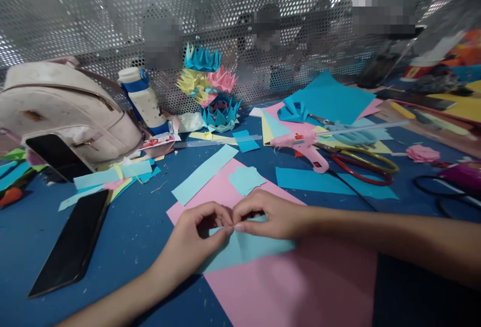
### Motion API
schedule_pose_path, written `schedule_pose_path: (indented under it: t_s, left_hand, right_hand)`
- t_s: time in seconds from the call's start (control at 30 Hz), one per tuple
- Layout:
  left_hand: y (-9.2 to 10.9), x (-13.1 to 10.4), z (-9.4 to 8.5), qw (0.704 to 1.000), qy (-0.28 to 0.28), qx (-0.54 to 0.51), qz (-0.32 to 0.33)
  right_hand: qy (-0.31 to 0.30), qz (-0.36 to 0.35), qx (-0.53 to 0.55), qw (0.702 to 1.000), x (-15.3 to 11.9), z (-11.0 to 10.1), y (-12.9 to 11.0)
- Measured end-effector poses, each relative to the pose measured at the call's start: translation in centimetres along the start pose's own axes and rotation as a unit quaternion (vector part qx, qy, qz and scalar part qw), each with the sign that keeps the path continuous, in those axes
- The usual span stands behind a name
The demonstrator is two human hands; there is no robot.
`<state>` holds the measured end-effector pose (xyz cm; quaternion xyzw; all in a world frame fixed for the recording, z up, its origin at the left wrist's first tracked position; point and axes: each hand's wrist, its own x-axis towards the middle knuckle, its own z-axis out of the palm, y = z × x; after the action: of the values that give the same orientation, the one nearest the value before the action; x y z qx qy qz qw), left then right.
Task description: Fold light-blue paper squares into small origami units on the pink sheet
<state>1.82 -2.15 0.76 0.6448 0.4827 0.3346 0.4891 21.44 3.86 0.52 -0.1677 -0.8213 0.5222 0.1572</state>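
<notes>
Both hands meet over a light blue paper strip [259, 249] with a crease near its middle. My left hand [199, 229] pinches the strip's upper edge between thumb and fingers. Right beside it, my right hand [268, 214] pinches the same edge, fingertips touching the left ones. Beneath lies a large pink paper sheet [319, 287]. Just past my fingers rests a light blue paper cutout [246, 180] with a jagged edge. Another light blue strip [205, 174] lies across the pink sheet's far left edge.
A pink glue gun [300, 146] and red-and-yellow-handled scissors [363, 164] lie to the right, near a blue paper strip [334, 182]. Folded paper flowers [220, 111] stand at the back. Leftward are a phone [73, 244], a bottle [145, 101] and a pale backpack [71, 106].
</notes>
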Motion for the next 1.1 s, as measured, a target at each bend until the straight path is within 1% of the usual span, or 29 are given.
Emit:
schedule_pose_path:
  t_s: [0.1, 0.2, 0.27, 0.5, 0.6, 0.7, 0.87, 1.1]
  left_hand:
    - [-0.2, -0.1, -0.2, 0.999, -0.036, 0.03, 0.005]
    - [-0.3, -0.2, -0.4, 0.992, -0.06, 0.109, 0.007]
    - [-0.4, -0.3, -0.4, 0.99, -0.053, 0.134, 0.009]
    - [-0.4, -0.3, -0.2, 0.992, -0.041, 0.123, 0.006]
    - [-0.5, -0.3, -0.3, 0.992, -0.028, 0.124, 0.005]
    - [-0.6, -0.3, -0.7, 0.991, -0.01, 0.132, 0.012]
    - [-1.0, -0.1, -1.6, 0.989, 0.001, 0.148, 0.028]
    - [-1.3, -0.1, -1.8, 0.987, 0.009, 0.156, 0.043]
  right_hand:
    - [0.006, 0.004, -0.008, 1.0, -0.1, 0.0, 0.0]
    - [0.006, 0.003, -0.034, 0.999, -0.2, 0.0, 0.0]
    - [0.007, 0.002, -0.047, 0.999, -0.2, 0.0, -0.1]
    - [0.017, 0.002, -0.033, 0.999, -0.2, 0.0, -0.2]
    - [0.033, 0.005, -0.031, 0.999, -0.3, 0.0, -0.2]
    - [0.064, 0.028, -0.051, 0.996, -0.3, 0.0, -0.2]
    - [0.117, 0.068, -0.072, 0.988, -0.3, -0.1, -0.6]
    - [0.128, 0.092, -0.066, 0.985, -0.2, 0.0, -0.8]
